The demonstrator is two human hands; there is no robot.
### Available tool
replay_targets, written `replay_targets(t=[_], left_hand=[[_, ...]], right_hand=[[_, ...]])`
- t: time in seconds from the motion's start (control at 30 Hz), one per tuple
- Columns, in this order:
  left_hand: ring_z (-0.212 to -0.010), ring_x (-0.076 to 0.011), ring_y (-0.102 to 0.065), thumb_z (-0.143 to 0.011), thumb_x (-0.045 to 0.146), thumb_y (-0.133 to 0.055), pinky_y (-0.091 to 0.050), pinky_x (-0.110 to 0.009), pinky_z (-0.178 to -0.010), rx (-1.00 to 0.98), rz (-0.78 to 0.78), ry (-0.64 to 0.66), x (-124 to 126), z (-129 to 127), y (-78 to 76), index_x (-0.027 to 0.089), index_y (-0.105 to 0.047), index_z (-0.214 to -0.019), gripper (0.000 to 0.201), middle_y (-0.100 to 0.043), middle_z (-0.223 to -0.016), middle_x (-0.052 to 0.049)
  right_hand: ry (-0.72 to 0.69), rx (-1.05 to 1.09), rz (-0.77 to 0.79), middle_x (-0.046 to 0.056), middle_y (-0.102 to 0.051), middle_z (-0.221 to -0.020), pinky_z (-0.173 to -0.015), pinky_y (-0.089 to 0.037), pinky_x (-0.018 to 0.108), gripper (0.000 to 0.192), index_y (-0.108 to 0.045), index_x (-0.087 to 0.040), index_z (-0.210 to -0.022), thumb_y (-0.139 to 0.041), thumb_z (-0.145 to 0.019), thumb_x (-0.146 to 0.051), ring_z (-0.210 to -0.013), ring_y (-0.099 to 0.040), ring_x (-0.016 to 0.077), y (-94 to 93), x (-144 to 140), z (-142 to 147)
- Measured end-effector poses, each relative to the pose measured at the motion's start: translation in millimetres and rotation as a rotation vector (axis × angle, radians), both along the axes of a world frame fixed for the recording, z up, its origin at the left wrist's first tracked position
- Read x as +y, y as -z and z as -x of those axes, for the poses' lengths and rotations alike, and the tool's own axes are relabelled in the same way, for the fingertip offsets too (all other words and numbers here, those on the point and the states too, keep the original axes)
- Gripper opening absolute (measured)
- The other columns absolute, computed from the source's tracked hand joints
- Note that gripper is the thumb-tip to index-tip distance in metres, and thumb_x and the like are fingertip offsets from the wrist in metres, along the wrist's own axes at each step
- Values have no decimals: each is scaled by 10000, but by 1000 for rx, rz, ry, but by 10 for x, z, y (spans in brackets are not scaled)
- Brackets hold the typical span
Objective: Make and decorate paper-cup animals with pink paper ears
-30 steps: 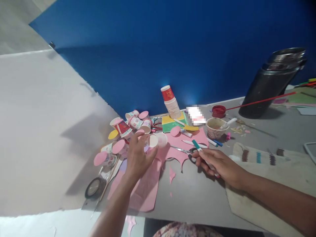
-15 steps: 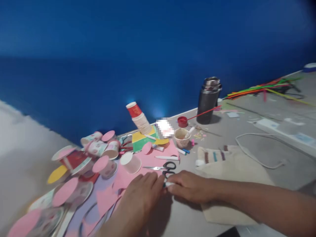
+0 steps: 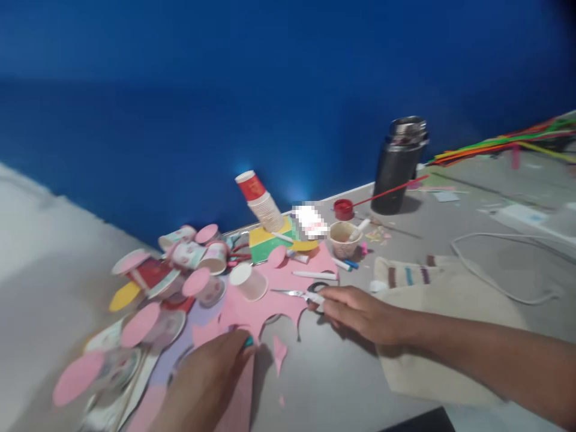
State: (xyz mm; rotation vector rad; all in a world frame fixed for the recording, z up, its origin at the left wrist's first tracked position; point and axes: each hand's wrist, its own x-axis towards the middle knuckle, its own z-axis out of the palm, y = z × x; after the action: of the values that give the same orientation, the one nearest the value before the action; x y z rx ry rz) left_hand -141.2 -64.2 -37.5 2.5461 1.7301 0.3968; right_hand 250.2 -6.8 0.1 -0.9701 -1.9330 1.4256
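My left hand (image 3: 211, 369) is closed low over the pink paper at the left, with a small teal marker cap (image 3: 248, 341) showing at its fingertips. My right hand (image 3: 355, 309) is closed on a white marker (image 3: 315, 297), whose end sticks out to the left. That marker lies across the view of the black-handled scissors (image 3: 290, 293), so part of their handles is hidden. Beneath the scissors spreads a pink paper sheet (image 3: 243, 309) with scalloped cut edges. A white paper cup (image 3: 247, 282) lies tilted on it, near another white marker (image 3: 315, 275).
Several paper cups with pink discs (image 3: 155, 327) crowd the left. Behind stand a leaning cup stack (image 3: 265, 210), a brush-holding cup (image 3: 344, 243) and a black flask (image 3: 398, 174). A cream cloth bag (image 3: 441, 336) lies under my right forearm; a white cable (image 3: 490, 288) curves beyond it.
My hands were together at the marker and are now apart. The left moved down and left with the teal cap; the right holds the marker by the scissors. The view shifted slightly.
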Motion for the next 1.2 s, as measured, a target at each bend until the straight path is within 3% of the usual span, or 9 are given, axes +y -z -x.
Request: replay_targets(t=[0.1, 0.2, 0.33, 0.43, 0.57, 0.73, 0.83, 1.0, 1.2], left_hand=[[-872, -221, -727, -1045, 358, -484, -550, -304, -728, -8, 61, 53, 12, -578, -437, 273, -661, -1176, 235, -721, -1015, -62], [-971, -230, -717, -1016, 309, -554, -578, -328, -808, -126, -243, -57, 70, -826, -601, 223, -621, -1172, 190, -685, -1089, -91], [-1350, -323, -574, -984, 228, -587, -516, -467, -1085, -94, -433, -82, 207, -787, -467, 182, -480, -1421, 451, -574, -1406, -198], [-1487, -380, -442, -966, 197, -560, -420, -578, -1175, 15, -379, 36, 437, -775, -337, 162, -289, -1571, 664, -457, -1561, -252], [-1541, -424, -353, -875, 191, -631, -362, -625, -1205, 70, -237, 9, 775, -800, -270, 148, -143, -1624, 895, -374, -1624, -274], [-1525, -424, -371, -841, 183, -649, -432, -611, -1152, -8, -218, -65, 1099, -822, -312, 161, -215, -1595, 871, -344, -1630, -263], [-1401, -386, -521, -872, 201, -632, -536, -562, -1044, -119, -193, -106, 1176, -819, -413, 195, -330, -1549, 742, -408, -1571, -222], [-1379, -328, -535, -822, 265, -737, -490, -550, -1135, -468, -202, -104, 1000, -882, -715, 218, -456, -1473, 711, -525, -1472, -146], [-1368, -328, -579, -792, 379, -825, -493, -526, -1154, -800, -95, -102, 657, -1042, -1022, 260, -465, -1506, 809, -533, -1529, -136]], right_hand=[[-46, 45, 164, 23, -632, -801, -606, -429, 259, 474, -577, -188, -877, -437, -1042, -610, -668, -573, 131, 100, 12, 19], [-13, 59, 245, 12, -652, -731, -536, -368, 256, 512, -605, -180, -954, -441, -1024, -660, -559, -463, 104, 205, 17, 50], [32, 73, 260, 6, -652, -687, -510, -316, 253, 517, -624, -172, -983, -500, -992, -674, -531, -434, 97, 261, 61, 92], [61, 90, 277, 4, -645, -676, -478, -282, 247, 525, -638, -168, -966, -534, -963, -683, -498, -402, 83, 251, 88, 100], [85, 98, 292, -4, -640, -671, -460, -264, 242, 555, -645, -154, -1074, -551, -946, -686, -472, -378, 78, 235, 97, 95], [70, 101, 298, -14, -638, -660, -465, -261, 243, 563, -648, -157, -1112, -551, -946, -686, -470, -377, 82, 245, 99, 112], [76, 157, 314, -26, -624, -611, -473, -259, 243, 643, -599, -121, -1317, -545, -961, -654, -468, -351, 86, 253, 96, 115], [170, 290, 323, -30, -661, -660, -461, -238, 230, 680, -448, -170, -1498, -622, -939, -515, -470, -359, 85, 218, 149, 59], [380, 462, 249, -62, -617, -623, -447, -217, 215, 518, -606, -188, -1245, -739, -806, -427, -448, -356, 61, 91, 278, 68]])
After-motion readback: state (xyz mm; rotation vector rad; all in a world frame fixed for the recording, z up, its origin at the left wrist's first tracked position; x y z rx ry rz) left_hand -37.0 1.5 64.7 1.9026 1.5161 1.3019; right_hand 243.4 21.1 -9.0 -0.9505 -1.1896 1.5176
